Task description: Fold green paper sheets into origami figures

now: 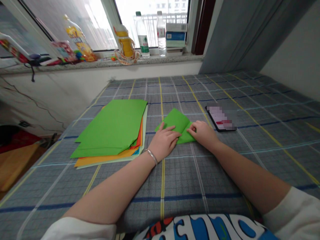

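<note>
A folded piece of green paper (175,117) lies on the checked cloth in front of me, with a crease running across its right part. My left hand (165,138) rests on its left and near side, fingers spread and pressing it flat; a silver bangle circles that wrist. At the right corner, my right hand (202,132) pinches the paper's edge between thumb and curled fingers. To the left lies a stack of coloured paper (115,125), green sheets on top and orange, red, blue and pale green edges showing beneath.
A phone (221,118) with its screen lit lies right of my right hand. The checked cloth (180,180) covers the whole surface. Along the windowsill (100,63) stand plastic bottles (142,35), a yellow drinking bottle (126,43) and boxes (176,35). A grey curtain (240,33) hangs at the right.
</note>
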`<state>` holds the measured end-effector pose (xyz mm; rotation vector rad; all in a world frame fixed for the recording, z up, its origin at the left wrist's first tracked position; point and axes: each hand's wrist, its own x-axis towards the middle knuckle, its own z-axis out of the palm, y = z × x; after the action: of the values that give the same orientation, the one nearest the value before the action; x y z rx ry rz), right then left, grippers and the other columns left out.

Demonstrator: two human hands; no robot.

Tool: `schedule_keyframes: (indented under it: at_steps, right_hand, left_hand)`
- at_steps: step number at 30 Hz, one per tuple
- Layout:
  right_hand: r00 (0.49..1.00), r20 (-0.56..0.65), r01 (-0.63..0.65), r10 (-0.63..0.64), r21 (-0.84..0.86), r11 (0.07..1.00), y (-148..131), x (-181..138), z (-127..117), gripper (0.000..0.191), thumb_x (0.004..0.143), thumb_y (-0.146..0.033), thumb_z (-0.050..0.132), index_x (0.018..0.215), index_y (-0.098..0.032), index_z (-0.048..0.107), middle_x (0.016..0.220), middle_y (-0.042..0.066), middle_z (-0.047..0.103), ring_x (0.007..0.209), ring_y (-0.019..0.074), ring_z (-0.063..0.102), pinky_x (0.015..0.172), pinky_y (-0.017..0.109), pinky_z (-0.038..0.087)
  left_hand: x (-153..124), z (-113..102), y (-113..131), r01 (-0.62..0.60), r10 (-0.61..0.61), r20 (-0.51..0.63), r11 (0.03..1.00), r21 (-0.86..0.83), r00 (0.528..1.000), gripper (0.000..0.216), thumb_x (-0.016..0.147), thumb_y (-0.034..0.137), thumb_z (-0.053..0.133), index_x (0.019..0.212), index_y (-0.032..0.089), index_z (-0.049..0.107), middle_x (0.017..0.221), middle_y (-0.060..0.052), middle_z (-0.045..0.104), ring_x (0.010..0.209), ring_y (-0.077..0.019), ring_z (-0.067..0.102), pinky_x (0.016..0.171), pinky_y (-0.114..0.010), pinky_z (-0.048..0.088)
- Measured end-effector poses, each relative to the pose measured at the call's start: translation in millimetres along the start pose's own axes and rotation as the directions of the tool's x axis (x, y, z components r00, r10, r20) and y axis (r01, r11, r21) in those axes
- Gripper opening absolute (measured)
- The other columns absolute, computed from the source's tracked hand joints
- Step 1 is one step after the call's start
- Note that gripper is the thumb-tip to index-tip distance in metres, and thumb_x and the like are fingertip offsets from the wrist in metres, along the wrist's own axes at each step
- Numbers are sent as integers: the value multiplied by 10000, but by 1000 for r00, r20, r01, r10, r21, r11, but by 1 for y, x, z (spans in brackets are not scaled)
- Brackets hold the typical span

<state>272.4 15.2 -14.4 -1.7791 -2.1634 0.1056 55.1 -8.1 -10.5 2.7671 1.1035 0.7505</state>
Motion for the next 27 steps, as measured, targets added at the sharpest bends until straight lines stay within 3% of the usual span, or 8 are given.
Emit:
schedule_keyframes:
  at_steps: [2, 5, 8, 11, 15, 19, 23, 27]
  right_hand:
    - [1000, 2, 0, 0, -16, 1000, 0, 0, 0, 230, 884, -371, 569, 727, -209, 613, 806, 42, 635, 810, 206, 561, 674, 310, 354]
    - [1000, 9, -4, 4, -24, 1000, 1, 1, 1, 232, 883, -377, 570, 729, -209, 615, 807, 42, 637, 803, 209, 559, 671, 312, 352]
    - [1000, 5, -4, 4, -18, 1000, 1, 1, 2, 219, 876, -372, 581, 733, -208, 608, 804, 39, 639, 794, 208, 557, 672, 311, 351]
    - [1000, 5, 3, -3, -19, 1000, 2, 2, 2, 201, 870, -367, 590, 748, -208, 604, 805, 38, 640, 785, 206, 553, 671, 309, 349]
    - [1000, 6, 8, -8, -20, 1000, 2, 1, 3, 190, 866, -359, 592, 745, -211, 594, 802, 38, 638, 780, 206, 549, 672, 310, 349]
    - [1000, -5, 10, -10, 1, 1000, 2, 0, 3, 191, 866, -356, 587, 743, -209, 588, 798, 39, 637, 780, 207, 551, 671, 311, 352]
    - [1000, -17, 22, -22, 4, 1000, 1, -1, 3, 186, 867, -353, 586, 750, -209, 593, 800, 39, 643, 779, 211, 550, 672, 315, 353]
    - [1000, -15, 27, -27, -3, 1000, 1, -1, 4, 191, 873, -353, 575, 747, -209, 594, 795, 41, 643, 779, 213, 547, 677, 319, 354]
  left_hand:
    - [3, 5, -1, -52, 54, 23, 994, -95, 998, 202, 933, 186, 487, 1004, 176, 676, 1101, -70, 710, 1182, -230, 591, 1127, -511, 357]
    - [5, 14, -6, -8, 11, 15, 988, -155, 1000, 169, 909, 170, 516, 928, 165, 684, 1159, -84, 687, 1207, -236, 568, 1051, -432, 463]
    - [6, 17, -8, 38, -33, 41, 990, -136, 999, 146, 888, 169, 542, 919, 178, 684, 1215, -79, 657, 1219, -243, 551, 1075, -444, 439]
    - [7, 16, -6, 62, -54, 97, 994, -86, 994, 230, 899, 171, 519, 1076, 176, 665, 1315, -93, 596, 1252, -245, 522, 1108, -452, 401]
    - [6, 10, -5, 110, -105, 189, 994, -16, 976, 353, 933, 208, 479, 1270, 206, 581, 1431, -88, 504, 1364, -289, 404, 1138, -551, 317]
    - [3, 5, -17, 108, -76, 281, 989, -100, 957, 397, 935, 177, 453, 1322, 210, 533, 1475, -85, 459, 1406, -257, 359, 1162, -521, 289]
    - [2, 5, -26, 155, -99, 256, 966, -209, 962, 348, 956, 182, 393, 1251, 187, 579, 1424, -74, 522, 1386, -215, 398, 1164, -453, 314]
    - [4, 8, -20, 189, -155, 206, 969, -158, 966, 340, 980, 300, 395, 1218, 172, 601, 1388, -87, 555, 1340, -223, 453, 1149, -439, 339]
